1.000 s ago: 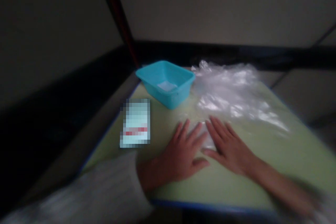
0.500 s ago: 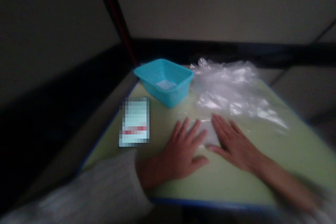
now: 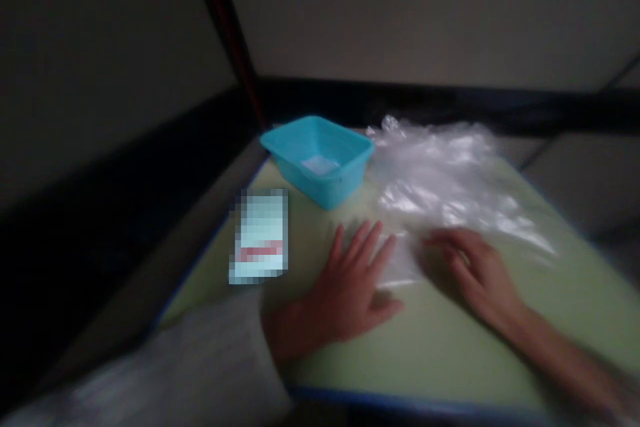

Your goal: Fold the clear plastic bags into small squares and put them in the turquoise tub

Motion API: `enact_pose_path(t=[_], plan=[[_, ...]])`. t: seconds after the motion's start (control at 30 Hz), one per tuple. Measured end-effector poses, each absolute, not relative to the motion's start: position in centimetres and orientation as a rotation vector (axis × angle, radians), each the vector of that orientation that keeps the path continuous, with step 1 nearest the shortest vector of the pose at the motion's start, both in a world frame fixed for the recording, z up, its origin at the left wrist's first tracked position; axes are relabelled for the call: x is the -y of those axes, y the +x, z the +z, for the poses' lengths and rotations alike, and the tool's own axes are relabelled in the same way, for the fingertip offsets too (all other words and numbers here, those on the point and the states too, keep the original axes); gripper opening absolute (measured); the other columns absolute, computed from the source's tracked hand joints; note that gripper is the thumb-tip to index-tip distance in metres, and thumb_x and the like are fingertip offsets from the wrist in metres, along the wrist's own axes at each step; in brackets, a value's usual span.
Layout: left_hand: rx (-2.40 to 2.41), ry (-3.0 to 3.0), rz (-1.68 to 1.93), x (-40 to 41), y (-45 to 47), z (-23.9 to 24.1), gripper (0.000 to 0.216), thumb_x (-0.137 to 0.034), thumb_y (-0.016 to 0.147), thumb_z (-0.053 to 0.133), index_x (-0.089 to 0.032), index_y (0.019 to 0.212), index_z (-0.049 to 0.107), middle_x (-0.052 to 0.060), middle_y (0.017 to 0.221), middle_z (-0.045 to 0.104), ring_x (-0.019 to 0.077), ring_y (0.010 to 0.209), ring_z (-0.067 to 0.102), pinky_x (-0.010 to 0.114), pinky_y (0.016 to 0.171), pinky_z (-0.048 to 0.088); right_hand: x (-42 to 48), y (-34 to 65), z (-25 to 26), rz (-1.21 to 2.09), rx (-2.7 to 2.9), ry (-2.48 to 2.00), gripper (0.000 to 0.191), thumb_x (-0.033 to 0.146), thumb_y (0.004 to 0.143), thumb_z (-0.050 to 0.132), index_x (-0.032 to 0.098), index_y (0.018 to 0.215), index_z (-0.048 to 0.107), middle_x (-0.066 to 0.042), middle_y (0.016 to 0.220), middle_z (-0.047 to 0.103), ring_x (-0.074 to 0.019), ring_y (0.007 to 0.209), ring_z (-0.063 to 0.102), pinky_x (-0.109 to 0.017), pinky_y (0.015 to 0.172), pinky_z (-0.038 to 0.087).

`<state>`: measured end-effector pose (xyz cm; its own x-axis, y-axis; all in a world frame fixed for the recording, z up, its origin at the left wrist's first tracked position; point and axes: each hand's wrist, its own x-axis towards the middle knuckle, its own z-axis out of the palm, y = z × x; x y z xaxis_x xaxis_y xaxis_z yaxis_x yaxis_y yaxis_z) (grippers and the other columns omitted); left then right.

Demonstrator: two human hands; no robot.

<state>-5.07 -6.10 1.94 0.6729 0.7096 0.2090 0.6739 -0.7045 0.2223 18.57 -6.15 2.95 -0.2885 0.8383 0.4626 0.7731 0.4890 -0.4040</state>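
My left hand (image 3: 350, 293) lies flat on the table with its fingers spread. Its fingertips rest at the left part of a small clear plastic bag (image 3: 403, 265), which lies flat and is partly hidden under them. Just right of that bag, my right hand (image 3: 480, 273) hovers over the tabletop, its fingers loosely bent and the thumb apart from them. Nothing shows in it, though its fingertips are blurred. Beyond the right hand spreads a crumpled heap of clear plastic bags (image 3: 445, 167).
A turquoise plastic basket (image 3: 337, 190) with a whitish flat piece inside stands at the far left of the pale green table (image 3: 350, 367). A pixelated pale rectangle (image 3: 263, 227) lies near the left edge. Blue edging runs round the table, and walls rise behind it.
My right hand has lifted off the small plastic bag and moved right, its fingers bending from flat to loosely curled. My left hand has stayed nearly in place.
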Motion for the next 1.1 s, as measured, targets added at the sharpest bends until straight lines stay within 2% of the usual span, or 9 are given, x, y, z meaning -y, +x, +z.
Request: enact_pose_path(t=[0.13,0.23,0.43,0.83,1.1], plan=[[-1.288,2.649,0.562,5.1,-5.3,1.8,0.067,-0.043,0.086,0.052,-0.011,0.138,0.025,0.019,0.139,0.041,0.0323,0.132,0.034,0.056,0.112,0.011,5.9,18.6,2.5,0.196,2.141,-1.370,0.028,0.027,0.090,0.035,0.016,0.095,0.060,-0.009,0.088,0.068,-0.0238,0.081,0.060,-0.041,0.077,0.044],[-1.323,2.612,0.659,4.6,-5.4,1.7,0.064,-0.037,0.085,0.054,-0.010,0.136,0.026,0.019,0.130,0.049,0.0319,0.124,0.043,0.054,0.110,0.021,5.8,18.4,2.4,0.224,2.139,-1.399,0.029,0.029,0.090,0.035,0.015,0.094,0.059,-0.009,0.085,0.067,-0.0239,0.079,0.059,-0.042,0.076,0.044],[-1.310,2.613,0.759,4.7,-5.3,1.7,0.060,-0.032,0.084,0.055,-0.012,0.133,0.026,0.019,0.127,0.049,0.0323,0.119,0.046,0.053,0.103,0.033,5.9,18.0,2.8,0.234,2.122,-1.417,0.026,0.026,0.088,0.036,0.015,0.097,0.059,-0.009,0.088,0.069,-0.0230,0.079,0.060,-0.040,0.076,0.044],[-1.286,2.589,0.847,4.8,-5.3,2.0,0.057,-0.026,0.083,0.055,-0.013,0.131,0.027,0.018,0.125,0.049,0.0313,0.116,0.048,0.051,0.097,0.039,5.8,18.0,2.7,0.265,2.165,-1.384,0.024,0.023,0.088,0.037,0.014,0.097,0.057,-0.009,0.089,0.067,-0.0235,0.081,0.059,-0.041,0.076,0.044],[-1.186,2.366,0.900,6.4,-4.7,2.5,0.048,-0.024,0.083,0.052,-0.018,0.125,0.031,0.012,0.112,0.053,0.0258,0.105,0.053,0.043,0.088,0.045,5.6,17.8,2.7,0.227,2.239,-1.304,0.020,0.017,0.086,0.040,0.016,0.099,0.054,-0.009,0.094,0.065,-0.0236,0.084,0.060,-0.045,0.081,0.044]])
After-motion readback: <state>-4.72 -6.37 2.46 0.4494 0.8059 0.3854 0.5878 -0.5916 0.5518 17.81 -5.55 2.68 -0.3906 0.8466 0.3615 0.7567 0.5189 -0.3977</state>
